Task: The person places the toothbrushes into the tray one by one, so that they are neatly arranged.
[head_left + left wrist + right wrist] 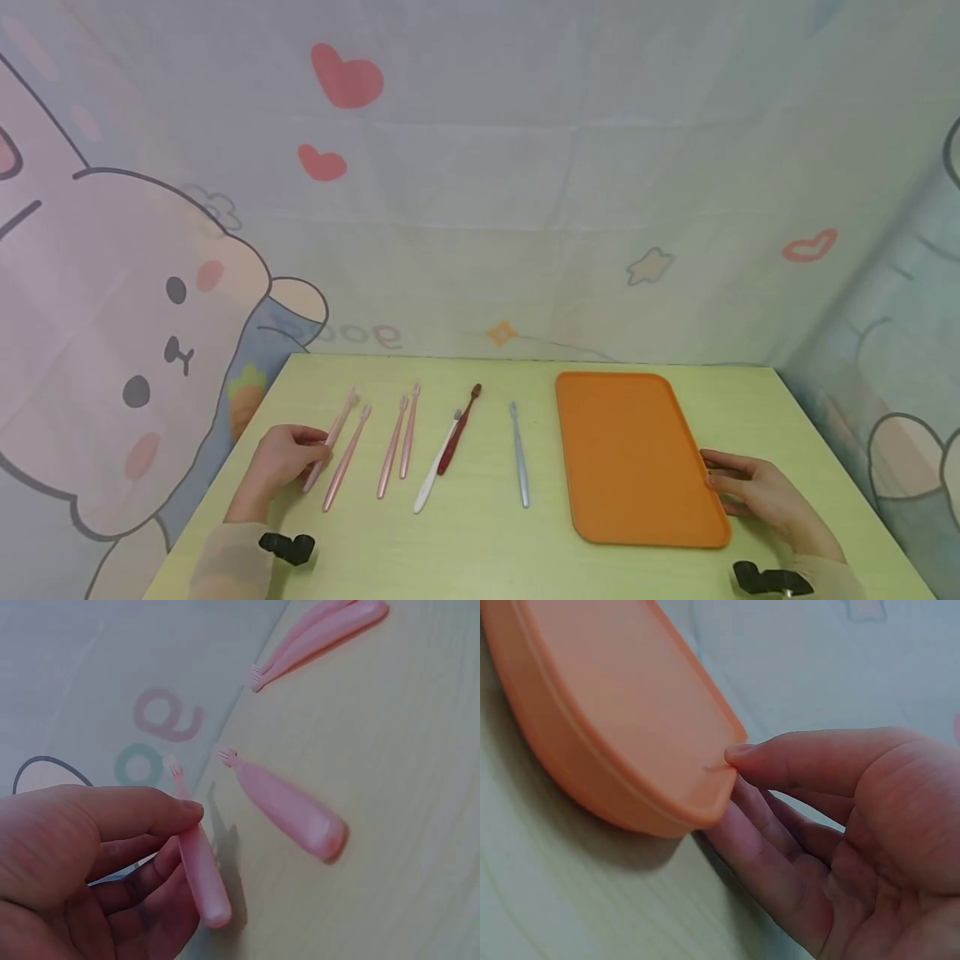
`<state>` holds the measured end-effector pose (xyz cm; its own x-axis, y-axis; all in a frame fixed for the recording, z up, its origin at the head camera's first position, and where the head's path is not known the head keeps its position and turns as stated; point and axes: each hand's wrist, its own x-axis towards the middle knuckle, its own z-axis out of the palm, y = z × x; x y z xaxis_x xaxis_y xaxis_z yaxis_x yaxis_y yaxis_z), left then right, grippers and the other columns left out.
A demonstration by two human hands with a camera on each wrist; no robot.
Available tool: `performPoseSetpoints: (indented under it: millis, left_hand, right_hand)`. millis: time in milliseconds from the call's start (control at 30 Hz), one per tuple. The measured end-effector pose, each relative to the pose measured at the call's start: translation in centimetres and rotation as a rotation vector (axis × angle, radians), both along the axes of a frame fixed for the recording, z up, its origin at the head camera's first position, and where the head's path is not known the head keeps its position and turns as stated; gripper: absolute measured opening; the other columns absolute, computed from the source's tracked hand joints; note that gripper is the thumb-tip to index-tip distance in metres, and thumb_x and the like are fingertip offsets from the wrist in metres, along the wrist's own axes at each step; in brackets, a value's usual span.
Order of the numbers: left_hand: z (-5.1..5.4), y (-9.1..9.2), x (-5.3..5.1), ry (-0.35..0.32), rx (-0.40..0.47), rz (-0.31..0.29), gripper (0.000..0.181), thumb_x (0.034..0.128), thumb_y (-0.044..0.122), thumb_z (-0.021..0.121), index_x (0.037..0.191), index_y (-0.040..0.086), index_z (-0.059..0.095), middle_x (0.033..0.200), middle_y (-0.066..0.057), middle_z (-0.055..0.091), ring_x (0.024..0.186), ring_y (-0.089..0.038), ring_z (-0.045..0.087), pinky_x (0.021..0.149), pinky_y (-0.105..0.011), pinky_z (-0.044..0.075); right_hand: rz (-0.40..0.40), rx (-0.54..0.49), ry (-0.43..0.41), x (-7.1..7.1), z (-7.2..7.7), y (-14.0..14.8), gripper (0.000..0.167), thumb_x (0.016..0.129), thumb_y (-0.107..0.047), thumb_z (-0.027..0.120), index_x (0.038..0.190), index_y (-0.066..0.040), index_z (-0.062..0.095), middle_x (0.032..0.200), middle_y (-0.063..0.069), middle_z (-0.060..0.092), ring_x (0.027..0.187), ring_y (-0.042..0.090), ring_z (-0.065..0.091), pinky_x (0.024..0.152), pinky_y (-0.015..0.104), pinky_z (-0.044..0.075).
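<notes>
At the left of the table, my left hand pinches a pink toothbrush between thumb and fingers, bristle end pointing away from me. Beside it lies another pink toothbrush, apart from the hand. My right hand grips the right rim of an orange tray; in the right wrist view the thumb is on top of the rim and the fingers are beneath it. Nothing lies on the tray.
Between the hands lie two more pink toothbrushes, a white toothbrush touching a dark red one, and a light blue toothbrush. A printed cloth hangs behind the table's far edge.
</notes>
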<state>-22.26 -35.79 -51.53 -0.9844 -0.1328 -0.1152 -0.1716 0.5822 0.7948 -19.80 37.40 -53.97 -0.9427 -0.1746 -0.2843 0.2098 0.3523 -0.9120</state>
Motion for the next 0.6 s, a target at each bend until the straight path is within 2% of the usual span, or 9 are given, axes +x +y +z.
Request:
performPoseSetpoints:
  millis: [133,267,400,600]
  left_hand:
    - [0.4,0.8,-0.2,0.041,0.062,0.027,0.036,0.0938,0.01,0.079,0.123,-0.011,0.072,0.095,-0.011,0.075,0.073,-0.018,0.069,0.061,-0.03,0.06]
    - [0.7,2.2,-0.4,0.076,0.196,0.057,0.041,0.0965,0.011,0.078,0.13,-0.01,0.069,0.102,-0.012,0.074,0.077,-0.016,0.07,0.065,-0.029,0.063]
    - [1.4,4.2,-0.6,0.105,0.308,0.058,0.043,0.0973,0.013,0.079,0.134,-0.008,0.068,0.109,-0.013,0.075,0.084,-0.016,0.071,0.071,-0.029,0.064]
    - [2.2,7.5,-1.0,0.115,0.399,0.055,0.039,0.0978,0.011,0.078,0.132,-0.007,0.069,0.113,-0.014,0.076,0.093,-0.021,0.073,0.072,-0.03,0.064]
  right_hand:
    - [0.035,0.005,0.019,-0.1,0.3,-0.2,0.066,0.107,-0.016,0.067,0.158,0.013,0.037,0.15,0.031,0.055,0.105,0.003,0.069,0.083,0.039,0.065]
    - [0.04,0.018,0.021,-0.1,0.4,-0.2,0.065,0.108,-0.015,0.066,0.157,0.015,0.037,0.146,0.029,0.06,0.104,0.003,0.069,0.082,0.039,0.065]
    - [0.016,0.01,0.007,0.0,0.3,-0.3,0.066,0.107,-0.014,0.067,0.158,0.014,0.036,0.152,0.03,0.054,0.104,0.003,0.07,0.082,0.04,0.065]
    - [0.006,-0.007,0.003,0.1,0.3,-0.7,0.069,0.107,-0.015,0.068,0.16,0.013,0.034,0.157,0.034,0.046,0.105,0.004,0.07,0.084,0.041,0.065]
